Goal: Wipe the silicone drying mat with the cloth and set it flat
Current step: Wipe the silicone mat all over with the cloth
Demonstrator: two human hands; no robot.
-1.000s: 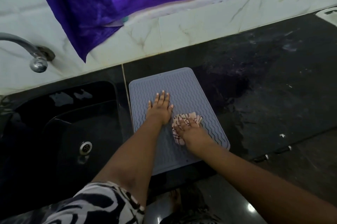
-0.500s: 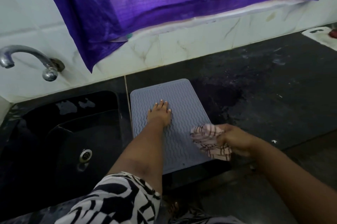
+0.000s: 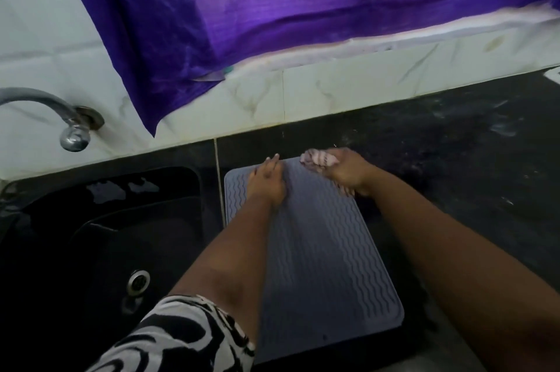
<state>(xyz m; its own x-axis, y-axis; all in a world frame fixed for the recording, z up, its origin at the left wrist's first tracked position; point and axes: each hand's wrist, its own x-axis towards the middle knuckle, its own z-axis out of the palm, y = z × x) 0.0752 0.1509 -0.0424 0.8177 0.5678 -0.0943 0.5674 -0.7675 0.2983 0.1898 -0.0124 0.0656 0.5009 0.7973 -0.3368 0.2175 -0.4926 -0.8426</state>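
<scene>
A grey silicone drying mat [image 3: 327, 259] with wavy ridges lies flat on the black counter, just right of the sink. My left hand [image 3: 268, 180] presses flat on the mat near its far edge, fingers straight. My right hand [image 3: 347, 170] grips a bunched pink-and-white checked cloth [image 3: 316, 157] at the mat's far right corner. My forearms cover parts of the mat's left side and right edge.
A black sink [image 3: 100, 238] with a metal drain [image 3: 138, 280] lies to the left, and a chrome tap [image 3: 71, 126] sticks out of the tiled wall above it. A purple curtain [image 3: 272, 17] hangs over the wall. Black counter [image 3: 454, 159] stretches to the right.
My right hand has carried the cloth from the mat's near right side up to its far right corner. My left hand has slid toward the far edge. The view has moved closer.
</scene>
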